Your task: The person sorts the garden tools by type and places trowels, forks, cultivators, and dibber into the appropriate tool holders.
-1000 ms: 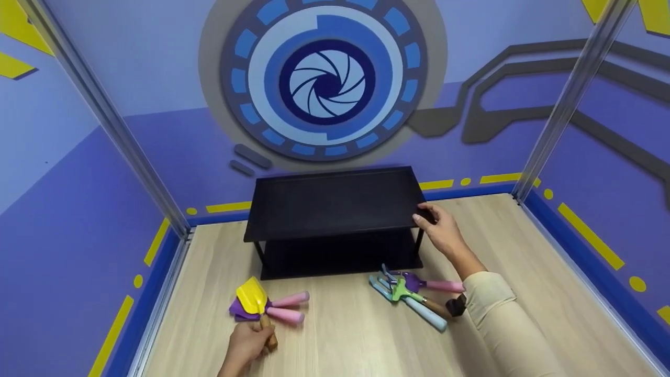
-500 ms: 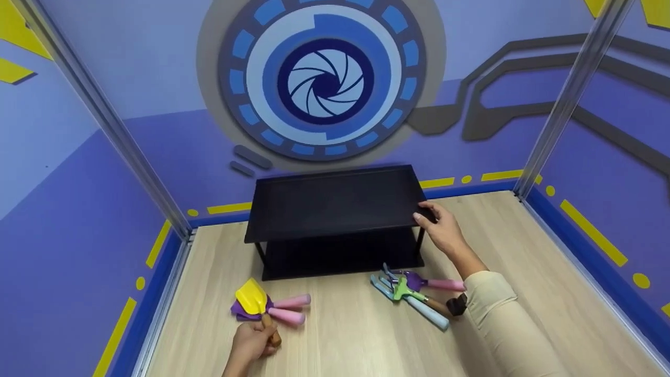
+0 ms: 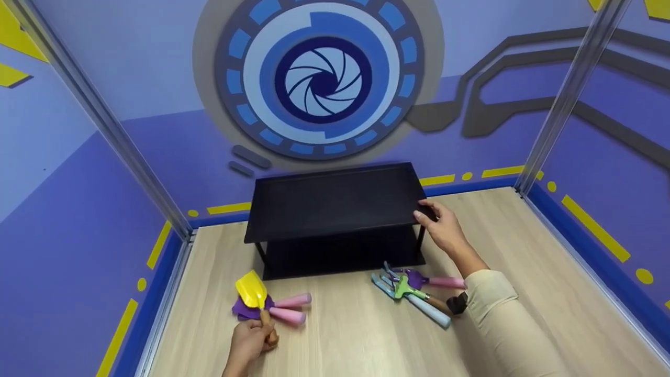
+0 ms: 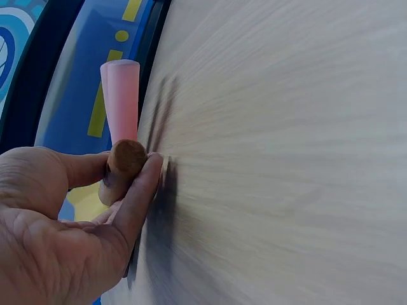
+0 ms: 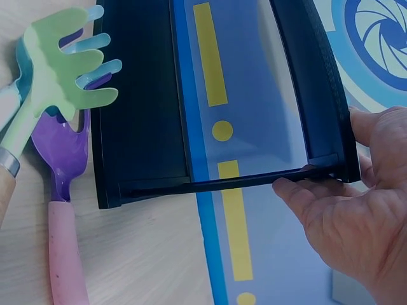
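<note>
My left hand (image 3: 246, 340) pinches the wooden handle of a small yellow garden trowel (image 3: 251, 290). Its blade lies over, or just above, the purple heads of two pink-handled tools (image 3: 287, 315); contact cannot be told. In the left wrist view, the wooden handle's end (image 4: 129, 155) sits between thumb and fingers, low over the table. My right hand (image 3: 445, 229) grips the front right corner of a black two-tier shelf (image 3: 335, 204), thumb on the top. The right wrist view shows fingers (image 5: 296, 194) curled around the upper tier's end by the side post.
Right of centre, before the shelf, lie a green hand rake (image 3: 403, 288), a light-blue fork (image 3: 430, 312) and a purple tool with a pink handle (image 3: 445, 283), overlapping. Printed panels (image 3: 157, 157) enclose the wooden tabletop (image 3: 345, 335) at the back and sides.
The trowel's blade has risen slightly and tipped more upright in my left hand. My right hand keeps its hold on the shelf corner. The head view has shifted a little.
</note>
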`<state>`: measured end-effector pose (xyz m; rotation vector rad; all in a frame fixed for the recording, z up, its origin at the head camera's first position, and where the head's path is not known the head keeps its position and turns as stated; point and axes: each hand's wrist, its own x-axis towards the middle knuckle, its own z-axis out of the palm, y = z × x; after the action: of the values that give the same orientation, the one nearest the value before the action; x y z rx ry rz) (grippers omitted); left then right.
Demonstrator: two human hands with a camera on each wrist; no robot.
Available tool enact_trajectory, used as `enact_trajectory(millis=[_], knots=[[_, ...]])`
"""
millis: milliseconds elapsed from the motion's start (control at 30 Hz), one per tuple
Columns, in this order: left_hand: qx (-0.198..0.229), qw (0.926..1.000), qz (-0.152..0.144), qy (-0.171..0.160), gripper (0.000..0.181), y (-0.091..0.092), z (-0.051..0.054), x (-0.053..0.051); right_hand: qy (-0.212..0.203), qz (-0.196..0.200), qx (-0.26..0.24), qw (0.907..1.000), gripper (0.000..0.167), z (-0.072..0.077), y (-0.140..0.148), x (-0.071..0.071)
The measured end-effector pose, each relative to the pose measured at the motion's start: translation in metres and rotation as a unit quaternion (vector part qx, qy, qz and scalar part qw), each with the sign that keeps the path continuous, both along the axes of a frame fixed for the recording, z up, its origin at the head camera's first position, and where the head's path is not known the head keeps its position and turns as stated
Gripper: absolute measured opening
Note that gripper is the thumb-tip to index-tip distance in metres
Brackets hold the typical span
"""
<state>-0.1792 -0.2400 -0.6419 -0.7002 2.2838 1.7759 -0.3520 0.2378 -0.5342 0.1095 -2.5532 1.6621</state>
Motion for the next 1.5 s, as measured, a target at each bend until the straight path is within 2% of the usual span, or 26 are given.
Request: enact_trajectory(millis=[167, 233, 600, 767, 1000, 1367, 1500], knots=[[0.067, 0.9974, 0.022, 0.012, 0.025, -0.002, 0.002, 0.0, 0.001, 0.002, -0.009, 1.0, 0.049, 0.002, -0.001, 0.001], [0.078, 0.9963, 0.03, 0.015, 0.027, -0.003, 0.003, 0.0, 0.0, 0.003, -0.011, 0.9999, 0.049, 0.003, -0.001, 0.002], [0.023, 0.998, 0.051, 0.029, 0.03, -0.013, 0.021, -0.003, -0.008, 0.002, -0.012, 0.9999, 0.05, 0.001, 0.0, 0.002], [0.033, 0.9975, 0.057, 0.027, 0.029, -0.018, 0.029, -0.006, -0.009, 0.0, -0.016, 0.9998, 0.05, 0.001, 0.001, 0.002], [0.034, 0.9974, 0.062, 0.016, 0.031, -0.023, 0.033, -0.008, -0.003, 0.002, -0.015, 0.9999, 0.049, 0.001, 0.0, 0.002], [0.044, 0.996, 0.071, 0.032, 0.037, -0.028, 0.047, -0.012, -0.002, -0.008, -0.008, 0.9999, 0.049, 0.001, -0.002, 0.002], [0.045, 0.995, 0.07, 0.055, 0.036, -0.029, 0.052, -0.012, -0.002, -0.007, -0.011, 0.9999, 0.049, 0.002, -0.003, 0.003]])
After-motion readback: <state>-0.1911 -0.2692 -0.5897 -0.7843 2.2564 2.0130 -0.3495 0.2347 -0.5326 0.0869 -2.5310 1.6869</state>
